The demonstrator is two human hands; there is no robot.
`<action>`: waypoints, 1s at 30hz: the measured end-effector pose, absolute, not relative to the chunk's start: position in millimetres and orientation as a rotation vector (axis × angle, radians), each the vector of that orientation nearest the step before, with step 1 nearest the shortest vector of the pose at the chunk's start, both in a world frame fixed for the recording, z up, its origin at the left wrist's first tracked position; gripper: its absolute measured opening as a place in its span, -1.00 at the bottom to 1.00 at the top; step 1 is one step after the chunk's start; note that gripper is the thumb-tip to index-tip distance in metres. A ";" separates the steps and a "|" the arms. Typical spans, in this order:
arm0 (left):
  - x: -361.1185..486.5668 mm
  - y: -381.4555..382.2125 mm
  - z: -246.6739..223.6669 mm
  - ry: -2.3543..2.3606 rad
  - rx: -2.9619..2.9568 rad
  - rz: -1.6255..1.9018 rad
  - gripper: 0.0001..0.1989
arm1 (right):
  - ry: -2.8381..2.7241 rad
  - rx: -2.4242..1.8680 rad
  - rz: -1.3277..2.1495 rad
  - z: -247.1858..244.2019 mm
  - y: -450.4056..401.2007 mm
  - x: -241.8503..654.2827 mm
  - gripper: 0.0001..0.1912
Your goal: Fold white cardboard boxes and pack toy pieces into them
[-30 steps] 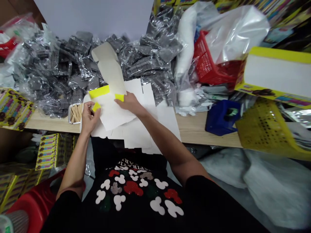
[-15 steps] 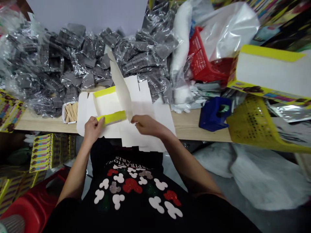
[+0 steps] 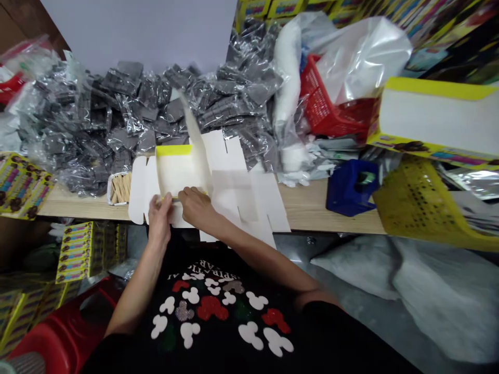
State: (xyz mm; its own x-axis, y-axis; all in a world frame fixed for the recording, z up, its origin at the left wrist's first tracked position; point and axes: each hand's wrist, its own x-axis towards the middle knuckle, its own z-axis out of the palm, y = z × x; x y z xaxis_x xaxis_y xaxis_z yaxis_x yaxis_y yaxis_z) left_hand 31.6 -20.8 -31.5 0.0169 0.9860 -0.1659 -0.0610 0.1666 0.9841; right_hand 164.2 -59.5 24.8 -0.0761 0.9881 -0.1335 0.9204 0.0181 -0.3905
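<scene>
A part-folded cardboard box (image 3: 175, 169), white inside with a yellow edge along its far wall, lies in front of me on stacked flat white card blanks (image 3: 230, 179). Its lid panel stands up at the right side, blurred at the top. My left hand (image 3: 159, 214) pinches the near left corner of the box between thumb and fingers. Close beside it, my right hand (image 3: 196, 208) is closed on the near wall of the same box, covering most of that wall.
Many clear-wrapped grey packets (image 3: 156, 109) are heaped behind the box. A tray of wooden sticks (image 3: 120, 188) stands at left. To the right are a blue tape dispenser (image 3: 351, 187), a red basket (image 3: 323, 104), a yellow basket (image 3: 413, 202) and an open printed box (image 3: 436, 119).
My right hand has moved left from the lid panel's base to the near wall. That wall's yellow strip no longer shows as before. My left hand stays at the near left corner.
</scene>
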 end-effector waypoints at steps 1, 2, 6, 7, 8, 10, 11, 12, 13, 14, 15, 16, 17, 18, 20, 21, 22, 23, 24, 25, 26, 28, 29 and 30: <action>33.1 -28.2 -26.9 1.142 0.969 1.100 -0.40 | -2.106 -1.960 0.573 28.7 -63.0 164.5 -0.64; 35.8 -34.4 -22.1 1.075 0.920 1.109 -0.43 | -2.108 -1.914 0.590 32.9 -66.4 164.9 -0.65; 50.7 -45.1 -6.8 0.999 0.918 1.206 -0.45 | -2.091 -1.817 0.642 45.7 -69.9 173.2 -0.64; 53.7 -44.8 -4.1 0.986 0.936 1.210 -0.45 | -2.092 -1.797 0.646 47.5 -68.9 176.9 -0.64; 56.1 -43.7 -1.4 0.972 0.953 1.218 -0.44 | -2.095 -1.774 0.648 49.2 -67.9 180.8 -0.65; 58.9 -40.1 5.5 0.932 0.984 1.257 -0.40 | -2.063 -1.754 0.607 53.1 -67.6 187.4 -0.66; 59.6 -38.0 9.9 0.903 1.000 1.286 -0.38 | -2.017 -1.769 0.553 55.8 -68.5 189.6 -0.66; 60.1 -36.0 14.8 0.866 1.018 1.315 -0.35 | -1.961 -1.798 0.481 59.2 -70.0 190.8 -0.65; 60.5 -34.5 19.9 0.824 1.035 1.338 -0.32 | -1.907 -1.836 0.406 63.1 -71.7 191.2 -0.63; 61.3 -33.8 24.6 0.782 1.052 1.353 -0.29 | -1.870 -1.875 0.336 67.4 -73.4 191.1 -0.62; 62.4 -34.1 28.4 0.749 1.066 1.361 -0.27 | -1.862 -1.906 0.284 71.8 -74.8 190.7 -0.62; 64.1 -35.7 30.8 0.733 1.077 1.363 -0.26 | -1.889 -1.921 0.255 75.7 -75.6 190.4 -0.63; 66.3 -38.4 31.4 0.736 1.084 1.359 -0.25 | -1.939 -1.920 0.242 78.6 -76.0 190.7 -0.65; 68.4 -42.0 30.1 0.758 1.090 1.352 -0.25 | -1.995 -1.905 0.241 79.9 -76.0 191.8 -0.68; 70.4 -49.5 22.3 0.825 1.098 1.319 -0.26 | -2.103 -1.854 0.269 76.6 -76.1 197.8 -0.73; 68.6 -51.6 16.8 0.845 1.111 1.274 -0.27 | -2.142 -1.838 0.287 71.6 -76.7 202.9 -0.74; 63.8 -51.7 10.9 0.841 1.144 1.200 -0.27 | -2.164 -1.837 0.294 64.5 -77.9 209.6 -0.74; 55.3 -49.0 5.3 0.816 1.195 1.105 -0.26 | -2.177 -1.851 0.290 55.5 -79.7 217.9 -0.73; 42.7 -43.3 0.4 0.790 1.258 1.010 -0.25 | -2.183 -1.873 0.275 45.0 -81.7 227.5 -0.71; 26.3 -34.8 -3.2 0.792 1.331 0.940 -0.25 | -2.182 -1.905 0.250 33.7 -83.7 238.2 -0.69; 6.7 -23.8 -5.6 0.854 1.409 0.922 -0.29 | -2.183 -1.935 0.228 22.1 -85.6 249.5 -0.67; -36.9 3.6 -6.6 1.202 1.568 1.024 -0.51 | -2.222 -1.944 0.222 0.5 -88.6 271.2 -0.62; -57.8 18.8 -5.6 1.470 1.639 1.081 -0.62 | -2.250 -1.923 0.230 -8.4 -90.0 280.1 -0.59; -76.1 34.4 -4.0 1.734 1.701 1.073 -0.69 | -2.272 -1.893 0.232 -15.7 -91.3 287.1 -0.55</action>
State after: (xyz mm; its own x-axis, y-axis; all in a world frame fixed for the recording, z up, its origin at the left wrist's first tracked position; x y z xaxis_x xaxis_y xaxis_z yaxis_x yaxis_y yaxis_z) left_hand -76.1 34.4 -4.0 -0.1110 0.9769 0.1826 0.5992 -0.0808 0.7965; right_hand 287.1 -91.3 -15.7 -0.1767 0.9837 0.0341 0.9564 0.1798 -0.2302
